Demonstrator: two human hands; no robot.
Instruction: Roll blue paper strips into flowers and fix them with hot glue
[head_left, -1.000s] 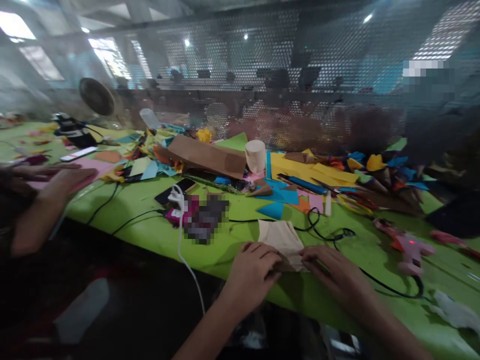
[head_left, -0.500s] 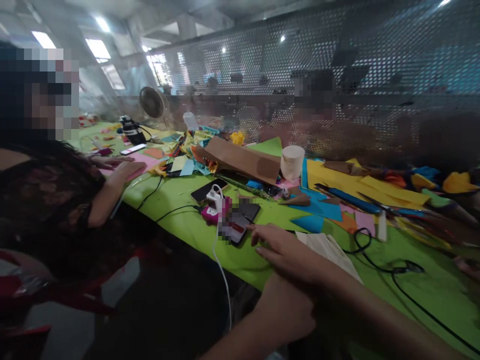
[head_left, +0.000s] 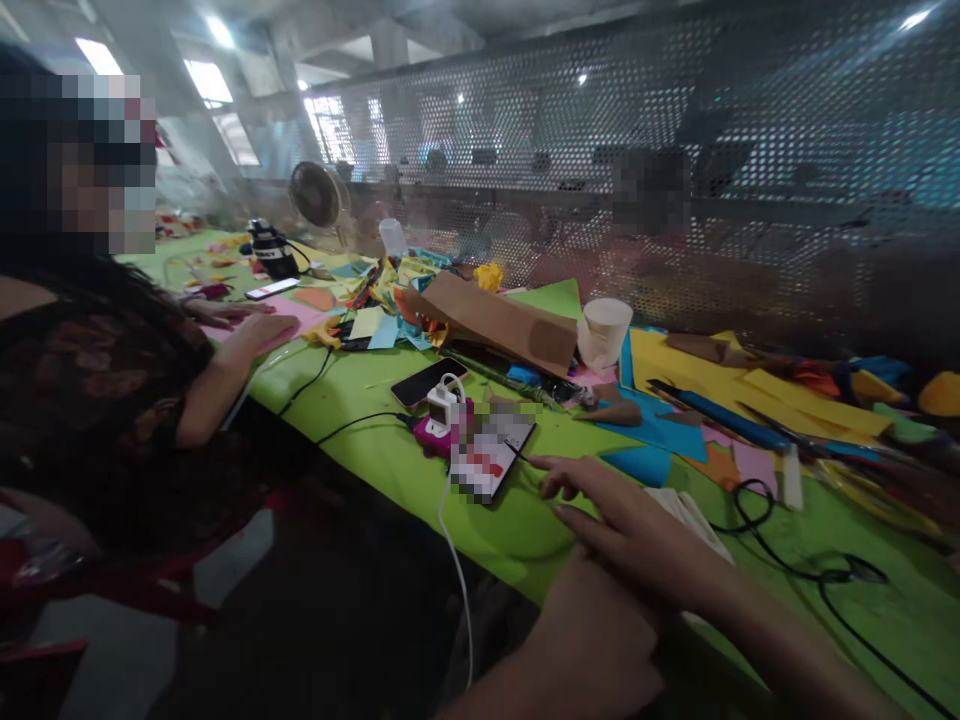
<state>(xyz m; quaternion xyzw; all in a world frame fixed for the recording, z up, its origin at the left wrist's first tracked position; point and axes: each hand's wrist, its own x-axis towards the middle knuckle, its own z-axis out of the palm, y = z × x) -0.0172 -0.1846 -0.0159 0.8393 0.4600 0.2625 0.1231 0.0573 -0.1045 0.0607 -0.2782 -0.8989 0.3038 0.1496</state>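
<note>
We see the slim black smartphone (head_left: 491, 462) lying flat, screen up and lit, near the green table's (head_left: 375, 460) front edge.

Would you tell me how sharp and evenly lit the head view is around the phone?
Head view: the phone screen is pixelated; the right hand beside it is slightly soft; the left hand sits in shadow; ceiling lights glare top left.

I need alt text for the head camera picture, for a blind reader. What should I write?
The right hand points its index finger at the edge of a smartphone on a green table strewn with coloured paper; the left hand sits by the near edge. A co-worker's hand lies on pink paper.
</note>
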